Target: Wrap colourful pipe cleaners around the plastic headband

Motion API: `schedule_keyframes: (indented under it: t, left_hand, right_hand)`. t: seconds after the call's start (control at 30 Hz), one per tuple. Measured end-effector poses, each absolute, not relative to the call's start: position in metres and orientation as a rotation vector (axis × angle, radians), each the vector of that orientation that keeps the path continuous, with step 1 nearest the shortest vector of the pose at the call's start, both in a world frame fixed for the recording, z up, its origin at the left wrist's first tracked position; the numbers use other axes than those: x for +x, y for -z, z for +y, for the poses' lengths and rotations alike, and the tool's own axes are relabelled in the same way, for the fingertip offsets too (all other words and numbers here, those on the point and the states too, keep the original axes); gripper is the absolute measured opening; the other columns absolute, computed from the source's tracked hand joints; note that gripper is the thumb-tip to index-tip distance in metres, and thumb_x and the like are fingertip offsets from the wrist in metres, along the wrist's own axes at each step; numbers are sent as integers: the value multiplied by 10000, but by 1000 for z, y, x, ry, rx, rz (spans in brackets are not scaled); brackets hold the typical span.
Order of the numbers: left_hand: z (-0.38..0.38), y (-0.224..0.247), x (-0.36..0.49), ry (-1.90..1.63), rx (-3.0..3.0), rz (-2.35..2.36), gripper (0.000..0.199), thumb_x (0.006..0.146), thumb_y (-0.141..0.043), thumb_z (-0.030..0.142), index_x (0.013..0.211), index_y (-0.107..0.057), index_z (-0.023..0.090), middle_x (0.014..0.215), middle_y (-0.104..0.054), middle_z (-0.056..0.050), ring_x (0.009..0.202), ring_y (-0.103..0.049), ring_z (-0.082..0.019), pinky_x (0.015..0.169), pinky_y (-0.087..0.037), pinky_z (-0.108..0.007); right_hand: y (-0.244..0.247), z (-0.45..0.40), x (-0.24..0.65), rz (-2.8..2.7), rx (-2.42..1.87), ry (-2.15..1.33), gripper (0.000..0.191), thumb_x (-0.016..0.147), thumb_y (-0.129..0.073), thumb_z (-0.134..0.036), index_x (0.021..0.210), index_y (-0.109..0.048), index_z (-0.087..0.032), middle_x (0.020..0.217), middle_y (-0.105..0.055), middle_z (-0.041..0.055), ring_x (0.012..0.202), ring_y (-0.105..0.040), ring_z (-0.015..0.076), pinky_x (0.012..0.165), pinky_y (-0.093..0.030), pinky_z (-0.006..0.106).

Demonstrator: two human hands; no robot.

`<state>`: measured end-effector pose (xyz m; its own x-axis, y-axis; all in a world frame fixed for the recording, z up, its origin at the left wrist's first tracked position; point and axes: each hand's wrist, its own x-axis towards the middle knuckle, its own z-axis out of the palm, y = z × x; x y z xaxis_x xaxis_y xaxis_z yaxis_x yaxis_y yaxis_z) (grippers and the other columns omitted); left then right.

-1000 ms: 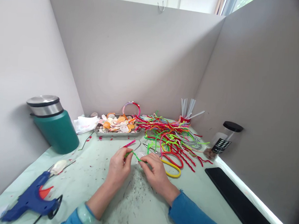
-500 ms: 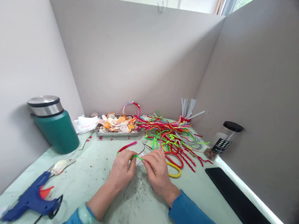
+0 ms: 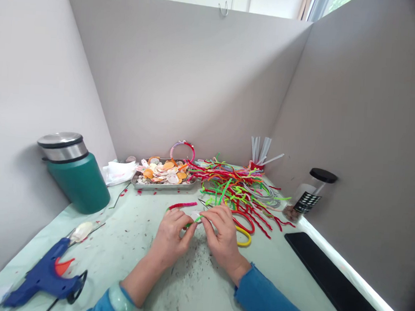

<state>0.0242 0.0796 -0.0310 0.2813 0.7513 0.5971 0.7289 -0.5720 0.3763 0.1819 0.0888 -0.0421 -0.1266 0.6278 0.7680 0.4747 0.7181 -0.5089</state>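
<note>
My left hand (image 3: 171,231) is closed in a pinch on a thin strip wound with fuzzy pipe cleaner. Its red-to-pink end (image 3: 182,205) sticks out past the knuckles. Between both sets of fingertips runs a short stretch of green pipe cleaner (image 3: 198,219), which my right hand (image 3: 220,232) pinches from the other side. A loose green strand (image 3: 225,192) rises behind the right fingers. Just beyond that hand lie scissors with red (image 3: 244,220) and yellow (image 3: 246,238) handles, partly hidden by it.
A tray (image 3: 162,186) of shells and a wrapped hoop (image 3: 183,143) stand at the back, beside heaped pipe cleaners (image 3: 241,181). Left are a green bottle (image 3: 79,179) and a blue glue gun (image 3: 43,274). Right are a jar (image 3: 309,196) and a black strip (image 3: 333,283). Grey panels surround the table.
The red-pink end has swung right and flatter. My fingertips have shifted slightly right, and a green strand now stands up behind my right hand.
</note>
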Motion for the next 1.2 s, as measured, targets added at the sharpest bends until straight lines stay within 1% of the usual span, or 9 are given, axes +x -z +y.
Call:
schedule_keyframes:
  t: [0.2, 0.27, 0.37, 0.47, 0.57, 0.7, 0.93, 1.07, 1.2]
  left_hand:
    - [83, 31, 21, -1263, 2175, 1556, 246, 836, -467, 303, 658, -585, 179, 662, -592, -20, 661, -529, -150, 631, -388, -258]
    - [85, 32, 20, -1282, 2059, 1574, 258, 825, -476, 326, 643, -579, 175, 645, -587, -8, 626, -521, -139, 596, -381, -239]
    - [85, 31, 18, -1298, 1919, 1550, 279, 811, -488, 357, 624, -570, 167, 611, -563, 8, 590, -500, -126, 576, -374, -226]
    - [85, 30, 18, -1318, 1801, 1505, 305, 800, -492, 384, 602, -564, 164, 564, -526, 22, 567, -480, -120, 559, -368, -219]
    - [85, 29, 18, -1299, 1742, 1466, 359, 797, -476, 411, 541, -531, 165, 506, -483, 31, 513, -438, -108, 512, -335, -214]
    - [85, 28, 19, -1240, 1662, 1424, 407, 790, -459, 425, 476, -477, 167, 475, -486, 19, 494, -435, -109, 508, -330, -220]
    - [83, 23, 20, -1121, 1507, 1238, 394, 760, -487, 445, 511, -541, 144, 442, -447, 23, 452, -387, -94, 475, -300, -221]
    - [83, 24, 23, -1043, 1592, 1165, 404, 773, -490, 456, 507, -481, 152, 462, -397, 37, 468, -351, -86, 476, -272, -220]
    - [83, 24, 23, -1082, 1683, 1109, 324, 801, -490, 412, 616, -516, 147, 562, -459, 24, 560, -411, -103, 534, -324, -217]
  right_hand:
    - [37, 86, 183, -1731, -904, -81, 296, 851, -483, -173, 1130, -558, -238, 1179, -521, 91, 1128, -443, 254, 964, -333, 484]
    - [39, 85, 184, -1718, -914, -107, 243, 853, -487, -179, 1078, -567, -222, 1135, -525, 95, 1079, -469, 245, 940, -358, 462]
    - [43, 86, 184, -1810, -886, -256, 133, 876, -459, -181, 923, -583, -195, 934, -563, 75, 909, -525, 204, 821, -430, 375]
    - [46, 89, 183, -1987, -851, -392, 161, 898, -429, -182, 888, -590, -191, 856, -580, 59, 847, -532, 186, 760, -440, 328]
    - [46, 90, 181, -2053, -876, -419, 210, 889, -456, -186, 1065, -569, -202, 936, -590, 70, 883, -534, 194, 775, -443, 332]
    - [43, 88, 181, -2087, -870, -464, 444, 873, -480, -182, 1308, -410, -234, 992, -582, 74, 917, -542, 199, 796, -458, 339]
    - [47, 88, 182, -2121, -829, -525, 560, 865, -456, -150, 1391, -285, -244, 1144, -559, 87, 974, -546, 188, 840, -453, 332]
    - [53, 92, 181, -2146, -827, -457, 451, 866, -453, -163, 1310, -410, -221, 1173, -575, 94, 1060, -521, 214, 891, -417, 369]
    - [56, 95, 180, -2062, -930, -420, 196, 895, -435, -201, 989, -607, -198, 896, -644, 65, 841, -569, 192, 750, -435, 322]
